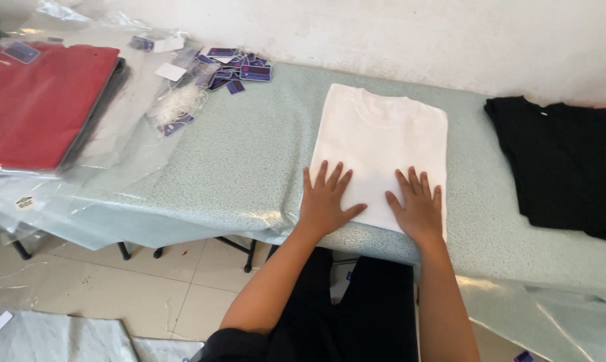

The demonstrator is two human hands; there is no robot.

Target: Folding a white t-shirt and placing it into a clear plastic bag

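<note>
Both hands, left hand (324,200) and right hand (418,206), lie flat with fingers spread, palms pressing the near edge of a folded white T-shirt (381,137) on the desk (249,161), forearms extended straight.

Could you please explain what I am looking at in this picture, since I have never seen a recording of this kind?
There is no machine here: a person wears a camera on the head, so the one picture looks down at their own two bare hands. The left hand and the right hand lie flat, fingers spread, on the near edge of a folded white T-shirt. Neither hand grips anything. The shirt lies on a pale green speckled table. To the right lies a black garment; to the left, a stack of red shirts in clear plastic, and near it a scatter of small hang tags with white strings.
</note>
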